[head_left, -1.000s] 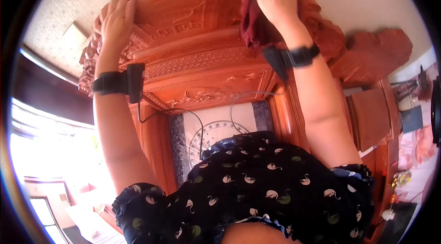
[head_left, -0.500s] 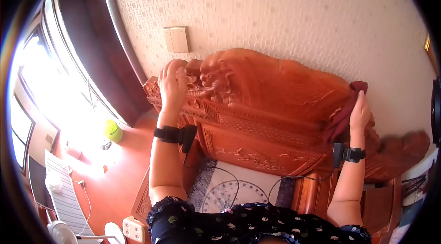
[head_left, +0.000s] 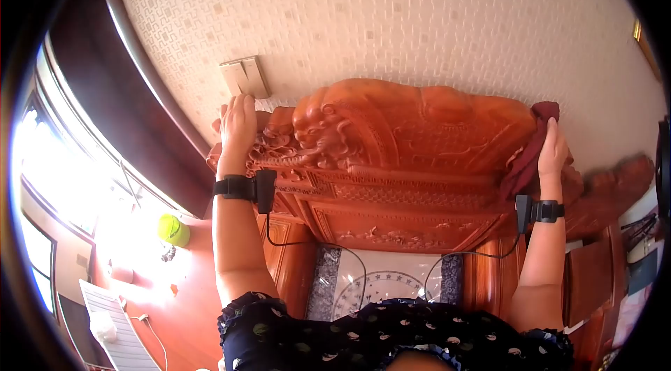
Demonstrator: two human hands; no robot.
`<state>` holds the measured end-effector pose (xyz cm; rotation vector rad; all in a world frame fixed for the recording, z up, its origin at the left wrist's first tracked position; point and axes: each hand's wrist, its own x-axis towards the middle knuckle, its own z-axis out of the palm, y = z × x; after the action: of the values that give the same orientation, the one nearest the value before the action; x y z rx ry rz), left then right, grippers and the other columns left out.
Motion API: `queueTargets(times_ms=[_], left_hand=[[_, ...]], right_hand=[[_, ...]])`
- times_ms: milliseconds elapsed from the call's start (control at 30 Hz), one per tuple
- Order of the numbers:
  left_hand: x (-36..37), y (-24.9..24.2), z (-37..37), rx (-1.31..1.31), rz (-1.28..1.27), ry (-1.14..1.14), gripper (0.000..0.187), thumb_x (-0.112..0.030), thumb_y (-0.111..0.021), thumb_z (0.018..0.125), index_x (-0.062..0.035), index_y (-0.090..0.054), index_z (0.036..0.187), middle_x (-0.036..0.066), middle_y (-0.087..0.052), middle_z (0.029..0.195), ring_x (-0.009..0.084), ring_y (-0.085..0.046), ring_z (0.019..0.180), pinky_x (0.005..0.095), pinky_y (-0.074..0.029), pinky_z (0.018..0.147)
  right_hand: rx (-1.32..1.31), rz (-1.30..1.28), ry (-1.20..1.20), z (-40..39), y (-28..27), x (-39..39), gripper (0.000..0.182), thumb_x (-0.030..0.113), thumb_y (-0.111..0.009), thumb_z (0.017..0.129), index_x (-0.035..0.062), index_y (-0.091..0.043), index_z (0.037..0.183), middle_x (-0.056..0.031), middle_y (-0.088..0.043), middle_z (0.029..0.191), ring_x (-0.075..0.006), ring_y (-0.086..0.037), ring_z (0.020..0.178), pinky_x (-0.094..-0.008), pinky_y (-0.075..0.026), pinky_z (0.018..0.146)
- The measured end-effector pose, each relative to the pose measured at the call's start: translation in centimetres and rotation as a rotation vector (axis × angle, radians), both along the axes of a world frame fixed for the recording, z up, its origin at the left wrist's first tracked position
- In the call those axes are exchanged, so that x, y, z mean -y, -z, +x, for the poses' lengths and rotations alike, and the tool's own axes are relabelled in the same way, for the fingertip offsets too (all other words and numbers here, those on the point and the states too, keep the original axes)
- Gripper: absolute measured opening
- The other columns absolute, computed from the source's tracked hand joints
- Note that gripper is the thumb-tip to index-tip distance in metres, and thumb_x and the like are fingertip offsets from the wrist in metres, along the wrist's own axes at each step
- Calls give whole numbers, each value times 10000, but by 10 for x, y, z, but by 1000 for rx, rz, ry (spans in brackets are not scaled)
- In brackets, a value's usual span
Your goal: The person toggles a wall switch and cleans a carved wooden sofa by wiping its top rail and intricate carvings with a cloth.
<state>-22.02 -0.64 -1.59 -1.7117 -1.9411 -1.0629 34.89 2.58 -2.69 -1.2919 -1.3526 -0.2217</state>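
Observation:
A large carved reddish-brown wooden backrest (head_left: 433, 126) stands against the wall. On its upper left end rests my left hand (head_left: 238, 126), fingers bent over the top edge, below a wall switch plate (head_left: 244, 77). At the right end of the top, my right hand (head_left: 553, 154) presses a dark red cloth (head_left: 529, 158) against the wood, its fingers closed on the cloth. The cloth drapes over the edge and down the front. Both wrists wear black bands with cabled boxes.
Below the backrest lies a patterned white and grey seat cover (head_left: 391, 277). To the left are a bright window, a dark curtain (head_left: 133, 105), a green bin (head_left: 172, 230) on the reddish floor and a white cable. More carved wood (head_left: 615, 182) stands at the right.
The view has shifted and tilted. My left hand is farther left along the top of the backrest. My right hand remains at the right end with the cloth.

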Motion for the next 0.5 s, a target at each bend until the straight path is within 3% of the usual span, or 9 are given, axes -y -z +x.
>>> queueTargets(times_ms=[100,133,167,300,400,433,467,500], left_hand=[[-10,8,-11,-152,4,-83,297,-259,-344,908,-95,-571,1008,135,-562,1061,358,-496,969,442,-391,846],[-14,9,-9,-66,-23,-141,274,-245,-358,900,-106,-570,1005,125,-565,1061,357,-501,982,454,-394,837],[-20,16,-24,-220,-46,-83,270,-250,-366,902,-110,-571,1010,123,-567,1068,351,-501,1000,460,-392,841],[-16,12,-12,-39,6,-107,315,-297,-367,918,-93,-573,1042,132,-568,1095,356,-493,1012,469,-378,862],[-20,17,-17,-45,42,-99,338,-308,-365,926,-89,-576,1074,139,-569,1107,371,-488,1029,468,-373,880],[-20,15,-17,-56,-36,-100,336,-302,-363,929,-89,-578,1072,143,-566,1117,375,-486,1035,464,-374,884],[-26,23,-29,-123,4,-89,341,-303,-350,928,-95,-576,1077,141,-566,1120,374,-486,1037,462,-376,884],[-24,19,-24,-153,-86,-181,353,-303,-332,932,-104,-570,1100,127,-571,1115,369,-485,1053,462,-377,892]], right_hand=[[35,-25,63,0,0,1,487,391,-383,948,-26,-620,868,-257,-610,867,-414,-574,853,-446,-421,715],[86,9,89,3,2,-1,478,392,-377,948,-8,-622,856,-254,-607,847,-422,-566,841,-453,-421,708],[78,11,75,-2,-2,3,472,398,-374,945,9,-623,845,-246,-606,830,-429,-560,824,-457,-422,699],[66,-8,48,-4,-4,5,464,419,-370,935,41,-607,809,-225,-603,791,-425,-563,802,-456,-426,681],[81,-72,88,-8,-8,9,463,421,-366,932,55,-614,794,-211,-615,789,-423,-566,805,-472,-429,687],[134,15,118,-7,-6,7,462,416,-366,930,58,-602,759,-208,-614,774,-425,-567,784,-492,-424,670],[143,-106,141,-6,-9,9,466,414,-362,929,57,-591,736,-208,-609,764,-423,-568,767,-509,-420,656],[158,-101,141,-12,-13,14,468,412,-354,928,59,-599,743,-210,-610,768,-420,-571,763,-510,-427,656]])
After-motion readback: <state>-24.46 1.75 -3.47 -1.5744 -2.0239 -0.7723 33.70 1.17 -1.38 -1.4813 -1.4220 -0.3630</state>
